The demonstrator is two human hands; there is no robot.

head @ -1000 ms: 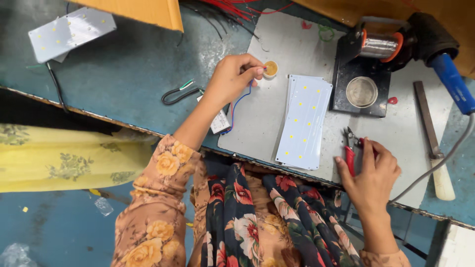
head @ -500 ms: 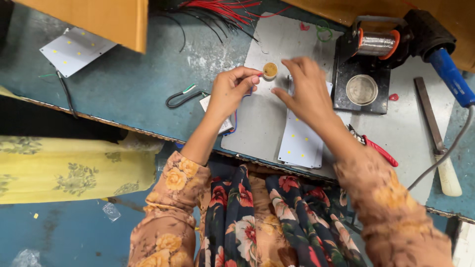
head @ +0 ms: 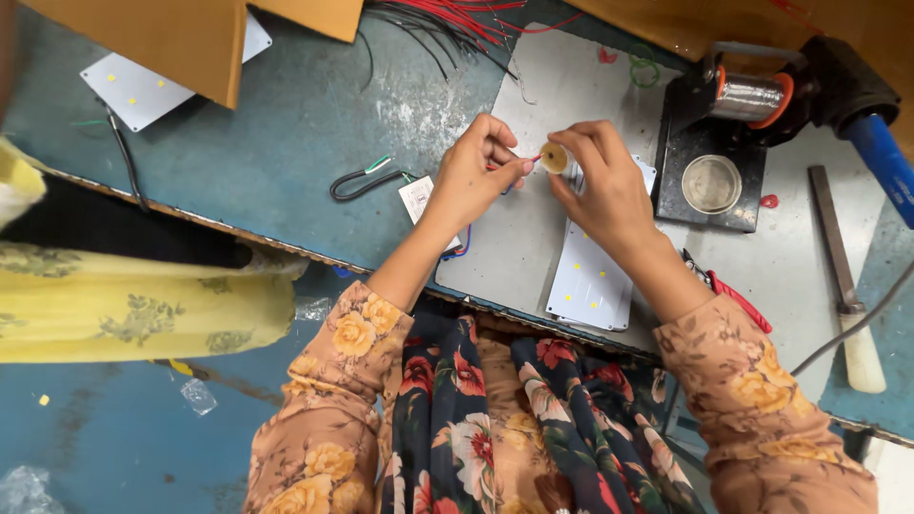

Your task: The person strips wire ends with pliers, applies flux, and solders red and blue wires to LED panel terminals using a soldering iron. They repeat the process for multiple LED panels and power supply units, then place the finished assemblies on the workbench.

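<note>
Hands meet over the grey mat [head: 571, 95] on the blue bench [head: 286, 143]. The left hand [head: 476, 176] has its fingers curled in close. Its thumb and first finger pinch the end of a thin red wire [head: 529, 161]. The other fingers are bent and tucked beside them, holding nothing that I can see.

The right hand [head: 609, 186] pinches a small round yellow disc [head: 553, 157] between its thumb and fingertips. The fingers are almost closed, with just room for the disc. The disc is up off the mat, between the two hands. The wire tip is touching the disc or just beside it; I cannot tell which.

Under the right wrist lies a white board [head: 590, 281] with little yellow dots. It lies flat on the mat, near the front edge. Red pliers [head: 733, 297] lie just beside the right sleeve. A small white tag [head: 417, 198] lies near the left wrist, with a black wire loop [head: 357, 183] next to it.

Behind the hands stands a black stand [head: 709, 176] with a round metal cup and a spool of shiny wire [head: 750, 97]. A tool with a pale handle [head: 847, 295] lies on the right. Another white board [head: 133, 90] lies far on the left, partly under a brown box [head: 181, 38]. Red and black wires [head: 457, 24] lie at the back.
</note>
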